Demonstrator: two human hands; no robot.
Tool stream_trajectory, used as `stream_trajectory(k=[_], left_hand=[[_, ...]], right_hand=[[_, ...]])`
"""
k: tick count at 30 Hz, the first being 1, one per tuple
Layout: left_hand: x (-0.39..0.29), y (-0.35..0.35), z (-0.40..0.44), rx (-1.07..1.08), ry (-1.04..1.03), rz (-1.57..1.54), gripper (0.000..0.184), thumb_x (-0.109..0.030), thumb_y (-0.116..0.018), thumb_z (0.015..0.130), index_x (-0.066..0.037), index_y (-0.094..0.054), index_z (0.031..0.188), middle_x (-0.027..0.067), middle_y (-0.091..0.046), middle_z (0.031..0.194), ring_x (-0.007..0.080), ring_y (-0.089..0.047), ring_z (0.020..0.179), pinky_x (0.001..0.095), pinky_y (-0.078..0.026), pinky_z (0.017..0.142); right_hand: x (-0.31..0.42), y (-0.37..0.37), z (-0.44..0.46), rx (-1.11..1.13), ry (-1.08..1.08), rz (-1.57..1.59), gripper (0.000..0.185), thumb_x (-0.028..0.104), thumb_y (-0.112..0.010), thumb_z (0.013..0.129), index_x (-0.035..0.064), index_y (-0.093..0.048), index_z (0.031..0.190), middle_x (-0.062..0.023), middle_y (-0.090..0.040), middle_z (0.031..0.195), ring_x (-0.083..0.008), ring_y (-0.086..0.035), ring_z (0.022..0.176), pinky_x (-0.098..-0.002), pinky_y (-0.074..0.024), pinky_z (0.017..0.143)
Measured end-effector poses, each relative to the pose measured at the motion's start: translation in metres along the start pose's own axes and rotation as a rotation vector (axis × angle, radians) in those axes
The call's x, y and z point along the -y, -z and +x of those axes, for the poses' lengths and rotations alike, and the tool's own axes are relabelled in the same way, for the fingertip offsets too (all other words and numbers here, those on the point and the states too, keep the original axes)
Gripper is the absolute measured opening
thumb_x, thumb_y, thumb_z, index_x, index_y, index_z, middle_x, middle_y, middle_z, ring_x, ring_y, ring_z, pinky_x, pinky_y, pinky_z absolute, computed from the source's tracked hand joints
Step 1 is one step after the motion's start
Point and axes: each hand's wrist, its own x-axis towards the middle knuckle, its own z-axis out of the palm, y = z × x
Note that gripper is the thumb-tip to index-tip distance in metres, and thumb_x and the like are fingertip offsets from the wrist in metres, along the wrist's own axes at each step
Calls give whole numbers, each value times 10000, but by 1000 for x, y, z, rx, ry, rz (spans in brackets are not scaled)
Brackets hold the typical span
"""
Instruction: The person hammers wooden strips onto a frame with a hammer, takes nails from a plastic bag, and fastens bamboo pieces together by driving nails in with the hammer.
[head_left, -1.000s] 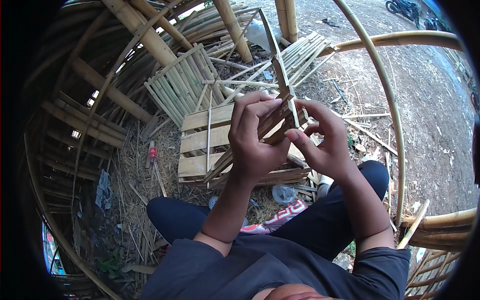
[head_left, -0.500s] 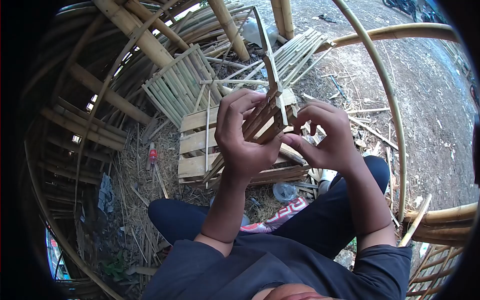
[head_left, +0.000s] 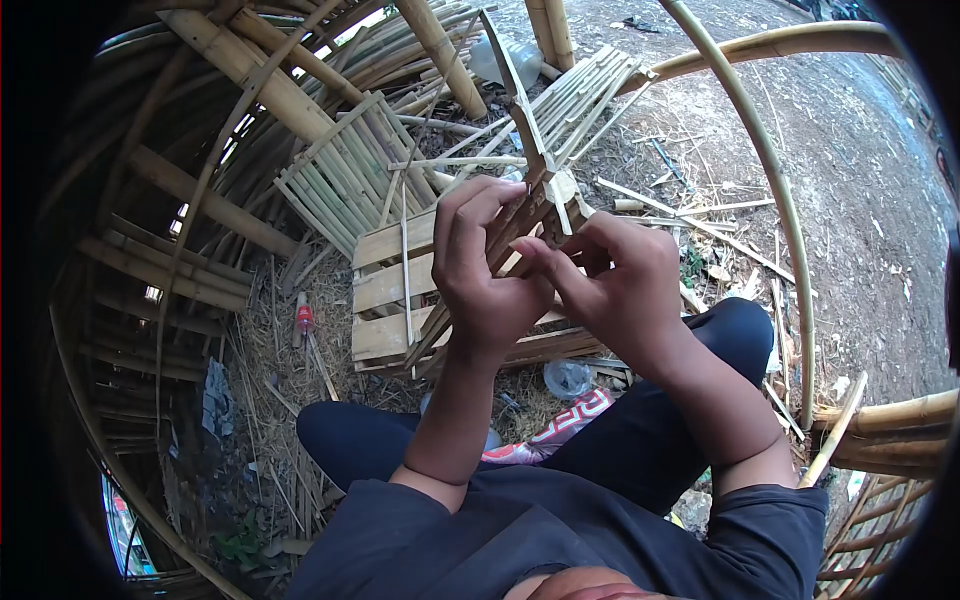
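My left hand [head_left: 487, 270] is wrapped round a bundle of bamboo strips [head_left: 432, 330], whose upper ends stick out between my two hands. From the bundle's top a long, bent strip [head_left: 519, 105] rises up and away from me. My right hand [head_left: 622, 275] is closed at the right side of the bundle's end, thumb and fingers bent against the strips. The fingertips of the right hand are partly hidden. Under the hands lies a slatted wooden crate [head_left: 390, 291].
A slatted bamboo panel [head_left: 340, 180] leans behind the crate. Cut strips [head_left: 590, 95] lie beyond it. A curved bamboo pole [head_left: 775, 180] arches on the right. A red-labelled bottle [head_left: 304, 318] and a clear plastic cup [head_left: 568, 378] are on the littered ground.
The bundle and left hand have shifted slightly left. My right hand has moved left against the strips, its fingers more closed than before. The view has tilted slightly.
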Motion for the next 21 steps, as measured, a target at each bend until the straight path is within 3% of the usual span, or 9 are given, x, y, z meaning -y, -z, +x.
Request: stream_trajectory(k=[4,7,10,13,16,17,18,20,21], left_hand=[[3,-5,2,-7,-25,25,444,34,-753,727,7,-614,1147,149,-590,1154,262,-667,1016,346,-610,809],[7,-8,1,-30,-56,48,429,11,-760,735,7,-616,1139,153,-597,1139,268,-667,1007,351,-609,806],[6,-10,2,-43,-57,51,422,-3,-757,739,6,-618,1137,157,-601,1126,276,-670,991,354,-608,798],[4,-8,3,-35,-38,39,435,17,-752,710,6,-628,1126,154,-618,1110,273,-681,963,355,-609,787],[3,8,12,-1,-30,85,459,49,-744,665,9,-639,1110,147,-636,1090,267,-693,938,347,-611,777],[0,15,19,-24,-40,91,474,73,-743,629,8,-651,1089,141,-653,1067,258,-701,934,334,-613,778],[4,23,23,-29,-40,77,481,73,-742,650,13,-638,1116,145,-639,1121,248,-703,955,325,-612,774],[7,39,34,-49,58,-4,524,67,-731,692,18,-595,1196,150,-615,1185,238,-702,979,321,-607,769],[6,47,38,-55,132,-80,586,67,-718,724,24,-536,1280,159,-590,1238,236,-702,974,318,-601,767]], right_hand=[[-2,-4,-2,-37,-27,-23,393,386,-820,842,43,-667,726,-82,-593,512,-259,-649,509,-364,-486,513],[-1,-5,-1,-83,-9,-1,346,282,-844,841,17,-678,692,-98,-617,549,-184,-618,466,-304,-438,458],[-5,-4,-1,-41,-41,68,382,362,-818,843,40,-655,718,-104,-606,544,-264,-636,503,-365,-474,508],[-11,-3,2,-21,10,75,449,442,-801,850,32,-650,748,-96,-596,551,-243,-614,486,-361,-457,505],[-37,11,16,265,209,218,622,632,-709,881,12,-662,865,-39,-545,596,-112,-554,542,-291,-424,512],[-50,6,16,344,99,418,745,740,-555,914,1,-635,939,-20,-496,628,-90,-511,581,-283,-416,536],[-55,-8,18,263,-1,504,731,707,-548,943,-18,-638,932,-45,-536,636,-84,-530,593,-286,-429,548],[-73,-35,18,373,-266,176,750,689,-551,949,-54,-653,954,-126,-622,692,-189,-638,660,-351,-502,621],[-91,-54,11,484,-235,-91,752,679,-569,940,-67,-657,971,-173,-659,766,-265,-672,736,-397,-526,685]])
